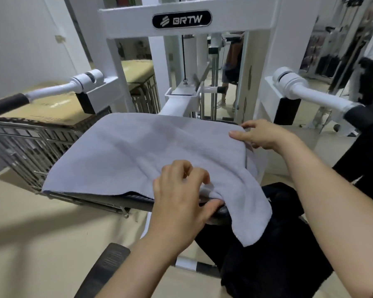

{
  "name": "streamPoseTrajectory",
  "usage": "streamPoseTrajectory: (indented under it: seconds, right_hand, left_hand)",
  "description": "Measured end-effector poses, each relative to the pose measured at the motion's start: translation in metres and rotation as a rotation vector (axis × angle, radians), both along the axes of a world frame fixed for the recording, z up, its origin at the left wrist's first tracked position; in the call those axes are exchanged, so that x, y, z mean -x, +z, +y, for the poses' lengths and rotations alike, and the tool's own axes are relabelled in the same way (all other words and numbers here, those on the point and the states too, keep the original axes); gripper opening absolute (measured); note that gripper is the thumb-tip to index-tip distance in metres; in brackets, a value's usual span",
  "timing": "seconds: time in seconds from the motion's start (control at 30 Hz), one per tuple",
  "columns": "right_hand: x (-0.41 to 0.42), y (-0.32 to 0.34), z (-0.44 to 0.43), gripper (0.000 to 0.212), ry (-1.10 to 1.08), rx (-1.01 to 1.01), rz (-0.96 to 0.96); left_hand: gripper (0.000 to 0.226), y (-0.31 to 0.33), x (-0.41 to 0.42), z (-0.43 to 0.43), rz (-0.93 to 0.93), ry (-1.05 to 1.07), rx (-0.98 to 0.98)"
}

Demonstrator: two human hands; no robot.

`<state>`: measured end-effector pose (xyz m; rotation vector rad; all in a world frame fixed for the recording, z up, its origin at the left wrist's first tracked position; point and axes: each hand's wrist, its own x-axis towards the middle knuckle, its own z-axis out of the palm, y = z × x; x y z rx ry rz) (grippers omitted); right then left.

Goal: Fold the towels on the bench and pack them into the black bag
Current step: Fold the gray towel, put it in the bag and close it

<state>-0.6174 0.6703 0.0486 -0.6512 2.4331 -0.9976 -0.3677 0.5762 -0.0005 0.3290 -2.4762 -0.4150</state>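
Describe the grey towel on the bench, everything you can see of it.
The towel is pale grey, soft terry-like cloth. It is spread mostly flat over the bench, with faint creases across it. Its near right corner droops over the front edge and hangs in front of the black bag. The left hand pinches the near edge, bunching it, with the thumb underneath. The right hand holds the right edge, where the cloth looks doubled.
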Motion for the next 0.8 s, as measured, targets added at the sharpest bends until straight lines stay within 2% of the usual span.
streamPoseTrajectory:
  seconds: [0.1, 0.27, 0.37, 0.47, 0.57, 0.63, 0.73, 0.8]
  right_hand:
    - [0.008, 0.003, -0.002, 0.059, -0.044, 0.030, 0.101]
    - [0.018, -0.005, -0.003, 0.023, -0.297, 0.148, 0.336]
    - [0.022, -0.016, -0.003, 0.017, -0.415, 0.148, 0.411]
    - [0.025, -0.031, -0.006, 0.024, -0.498, 0.081, 0.425]
    - [0.021, -0.042, -0.009, 0.027, -0.493, 0.052, 0.458]
    - [0.014, -0.046, -0.012, 0.036, -0.400, 0.024, 0.472]
    - [-0.003, -0.045, -0.010, 0.045, -0.238, 0.038, 0.473]
    - [-0.020, -0.048, 0.001, 0.045, -0.195, 0.104, 0.384]
  left_hand:
    - [0.031, -0.002, -0.001, 0.004, 0.055, -0.012, -0.002]
    - [0.029, -0.001, -0.004, 0.001, 0.037, 0.000, 0.041]
    - [0.037, 0.002, -0.008, -0.003, 0.029, -0.009, 0.004]
    - [0.048, 0.016, -0.024, -0.004, -0.167, -0.133, -0.294]
    - [0.049, 0.027, -0.034, -0.002, -0.436, -0.199, -0.350]
    - [0.040, 0.030, -0.031, 0.008, -0.493, -0.215, -0.268]
    - [0.033, 0.015, -0.017, 0.037, -0.359, -0.297, 0.216]
    - [0.050, -0.002, -0.006, 0.055, -0.353, -0.335, 0.472]
